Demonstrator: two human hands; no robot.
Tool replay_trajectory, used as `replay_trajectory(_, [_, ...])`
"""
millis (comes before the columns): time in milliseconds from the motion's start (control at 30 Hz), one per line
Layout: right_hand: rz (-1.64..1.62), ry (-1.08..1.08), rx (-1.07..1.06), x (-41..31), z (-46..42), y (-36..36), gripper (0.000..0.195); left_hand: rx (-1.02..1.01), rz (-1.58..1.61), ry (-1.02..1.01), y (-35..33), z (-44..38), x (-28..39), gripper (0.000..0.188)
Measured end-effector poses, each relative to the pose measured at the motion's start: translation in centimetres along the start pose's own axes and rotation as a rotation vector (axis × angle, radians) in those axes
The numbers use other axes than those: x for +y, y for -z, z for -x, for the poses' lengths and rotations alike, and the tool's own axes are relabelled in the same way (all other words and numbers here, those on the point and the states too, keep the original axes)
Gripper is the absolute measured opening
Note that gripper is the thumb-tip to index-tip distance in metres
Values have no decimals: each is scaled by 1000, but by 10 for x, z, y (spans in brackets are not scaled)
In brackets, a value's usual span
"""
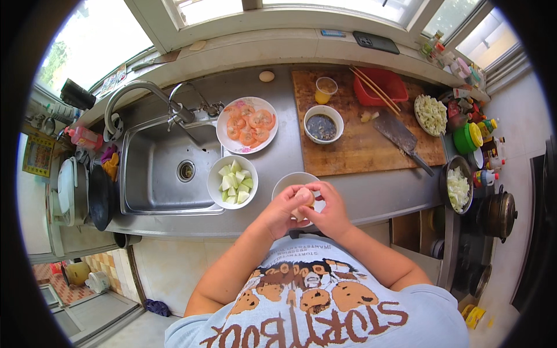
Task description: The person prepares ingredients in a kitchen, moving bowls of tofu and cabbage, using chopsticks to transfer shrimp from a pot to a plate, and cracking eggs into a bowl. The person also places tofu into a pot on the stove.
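Observation:
Both hands meet over a white bowl [287, 179] at the counter's front edge, close to my body. My left hand [278, 213] and my right hand [333, 213] hold an egg [307, 196] between the fingertips. Its pale brown shell looks split, with one part above and another lower down. My fingers cover much of the egg, and the hands hide most of the bowl's inside. Left of this bowl stands a white bowl of pale green vegetable chunks [236, 182]. Behind that is a plate of orange shrimp [247, 125].
A cutting board [357, 152] holds a cleaver [398, 135], a bowl of dark sauce [323, 124], a plastic cup [326, 90], and chopsticks [376, 91] across a red basket [380, 87]. Another egg [266, 76] lies behind the plate. The sink [169, 152] is left; a pan of chopped vegetables [458, 187] is right.

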State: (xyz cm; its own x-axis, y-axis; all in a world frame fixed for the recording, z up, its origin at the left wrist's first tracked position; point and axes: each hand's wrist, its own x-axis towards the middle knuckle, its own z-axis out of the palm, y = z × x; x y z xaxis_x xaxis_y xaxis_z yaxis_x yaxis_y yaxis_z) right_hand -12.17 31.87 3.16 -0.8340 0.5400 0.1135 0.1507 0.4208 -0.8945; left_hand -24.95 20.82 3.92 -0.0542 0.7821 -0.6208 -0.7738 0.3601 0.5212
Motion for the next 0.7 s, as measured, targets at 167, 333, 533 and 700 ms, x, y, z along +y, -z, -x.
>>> replay_trajectory(167, [-27,62,-172,4,-18,6,49,10,-38,51,2,-4,-5,41])
replay_trajectory(333, [-48,19,-318,-4,-110,30,52,209,-71,-42,16,-3,-1,47])
replay_trajectory(533, [467,200,-170,73,-308,-32,47,229,65,-170,12,7,4,49])
replay_trajectory(700, [775,68,-208,107,-401,-78,56,237,398,-312,22,37,-24,51])
